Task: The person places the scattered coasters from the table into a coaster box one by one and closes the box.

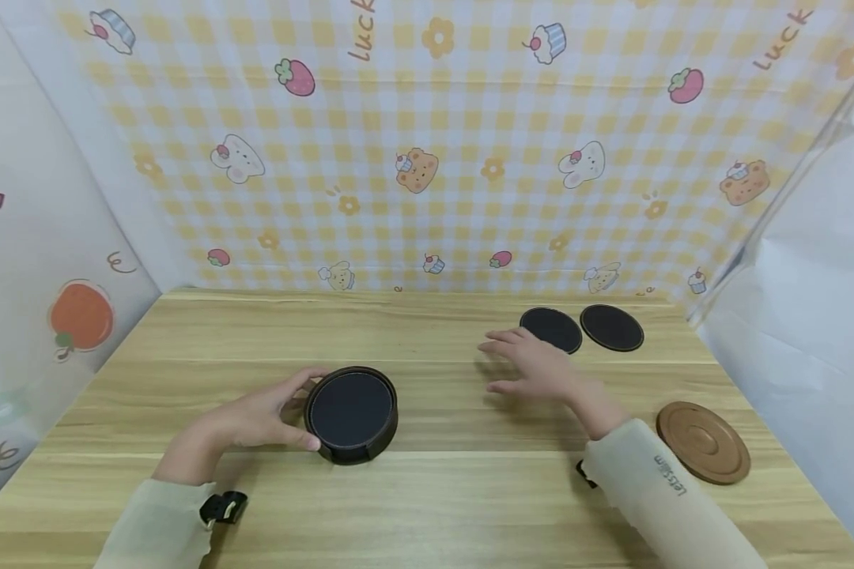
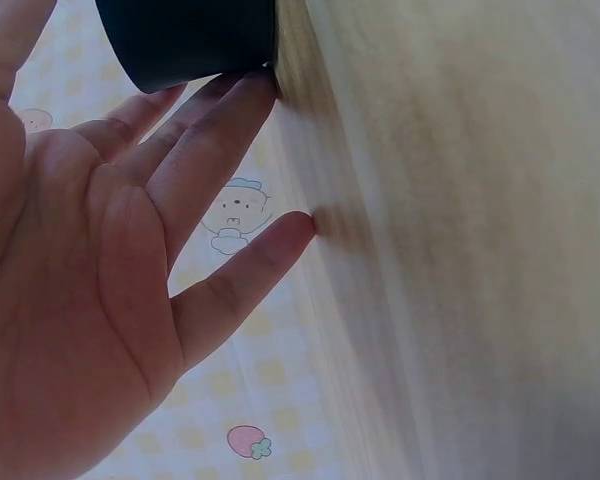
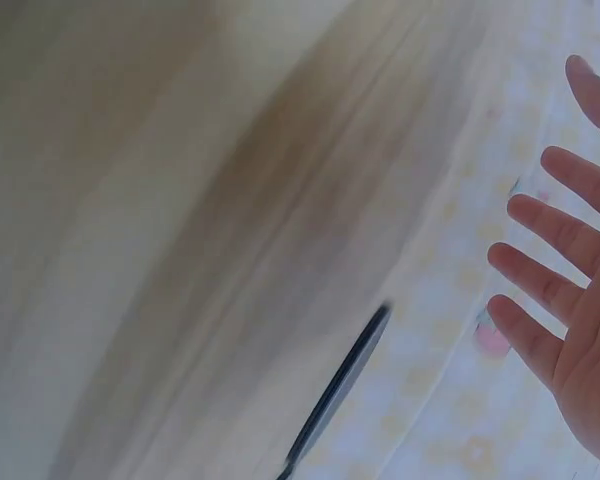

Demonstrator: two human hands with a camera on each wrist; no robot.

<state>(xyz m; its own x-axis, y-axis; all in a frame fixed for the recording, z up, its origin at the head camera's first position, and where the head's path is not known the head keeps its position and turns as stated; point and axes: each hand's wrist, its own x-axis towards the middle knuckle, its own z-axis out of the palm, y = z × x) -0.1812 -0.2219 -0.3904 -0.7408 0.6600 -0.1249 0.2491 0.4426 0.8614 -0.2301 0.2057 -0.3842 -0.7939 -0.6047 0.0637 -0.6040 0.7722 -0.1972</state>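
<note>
A round black coaster holder stands on the table left of centre, with a black disc on top inside its rim. My left hand holds its left side, thumb at the front and fingers toward the back. In the left wrist view, fingertips touch the dark holder while the little finger lies apart from it. My right hand hovers above the table with fingers spread and nothing in them. Just beyond it lies a black coaster, partly covered by the hand. A second black coaster lies to its right.
A brown round disc with a raised ring lies at the right, beside the right forearm. The wood-grain table ends at a yellow checked cloth backdrop. White sheets stand at both sides.
</note>
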